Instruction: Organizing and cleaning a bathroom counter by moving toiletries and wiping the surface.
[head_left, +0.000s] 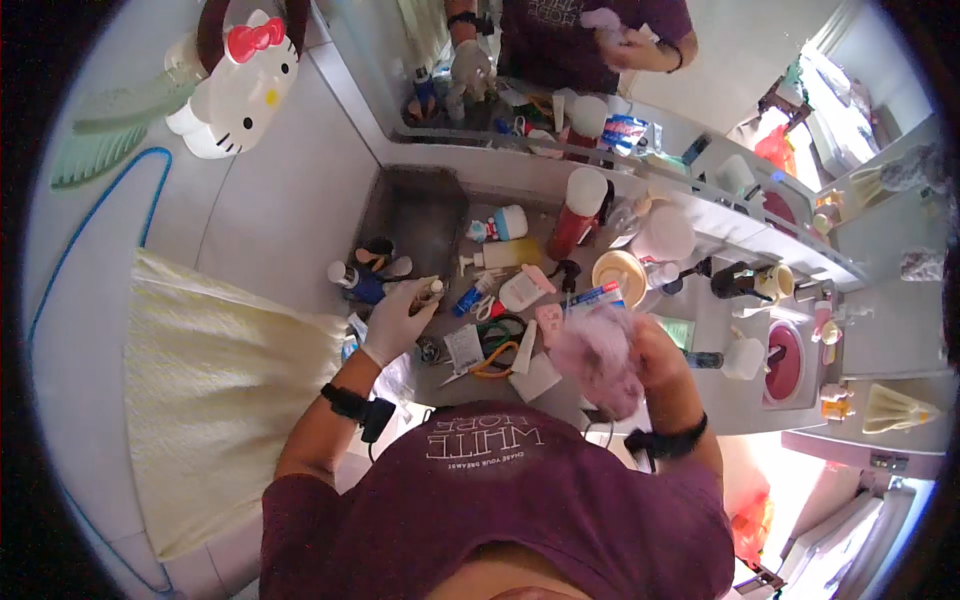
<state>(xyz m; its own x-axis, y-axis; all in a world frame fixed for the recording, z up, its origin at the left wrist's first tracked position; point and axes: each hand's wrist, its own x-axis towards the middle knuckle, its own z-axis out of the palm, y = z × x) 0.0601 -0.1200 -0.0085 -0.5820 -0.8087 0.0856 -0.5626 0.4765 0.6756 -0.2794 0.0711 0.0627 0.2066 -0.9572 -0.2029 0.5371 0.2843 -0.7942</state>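
Note:
My left hand [394,322], in a whitish glove, has its fingers closed round a small bottle [430,290] with a pale cap, over the left part of the counter. A blue bottle with a white cap [358,282] stands just left of that hand. In my right hand [657,356] is a bunched pinkish cloth [598,362], held above the counter's front. Between the hands lie a white tube [525,347], a white packet [463,349], an orange-handled tool [494,373] and white scissors [486,308].
Along the back stand a red bottle with a white cap [580,212], a pump bottle of yellow liquid [505,254] and a tan round tub [619,276]. A long mirror [700,90] lines the wall. A pale yellow towel [220,390] hangs at left; a pink-red basin [787,362] is at right.

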